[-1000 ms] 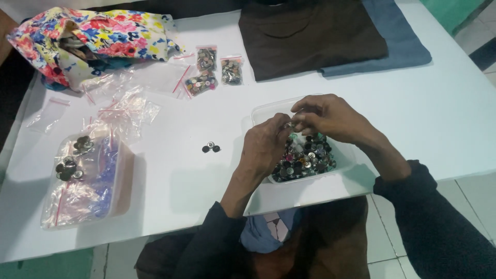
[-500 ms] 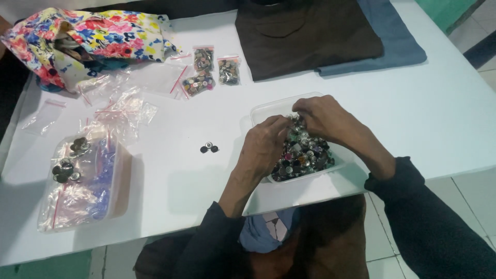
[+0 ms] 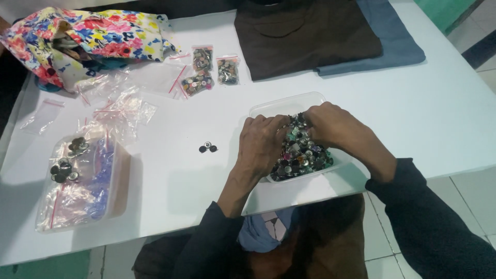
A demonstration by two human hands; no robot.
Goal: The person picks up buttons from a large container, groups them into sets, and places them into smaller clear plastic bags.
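— Head view is showing both hands buried in a heap of buttons [image 3: 302,155], isn't it?

— Yes. The buttons are sitting in a shallow clear plastic tub [image 3: 279,106] near the front edge of the white worktop [image 3: 439,119]. They are looking mostly dark and silvery, with a few green and pink ones mixed in, small and round, piled loosely.

— What is the left hand [image 3: 263,142] doing?

— It is lying palm down on the pile, fingers curled into the buttons. Whether it is pinching one I cannot tell; the fingertips are hidden.

— And the right hand [image 3: 330,124]?

— It is resting on the far part of the heap, fingers bent inward toward the left one, nearly touching it. Its grip is hidden too.

— Anything else lying about?

— Two loose dark buttons [image 3: 207,148] are lying on the worktop just left of the tub. Farther left a second container [image 3: 77,181] is holding clear bags with buttons. Three small filled bags [image 3: 209,70] are lying beyond, a flowered cloth bag [image 3: 88,39] at the far left corner, and folded brown fabric [image 3: 305,33] over blue fabric [image 3: 392,44] at the far side.
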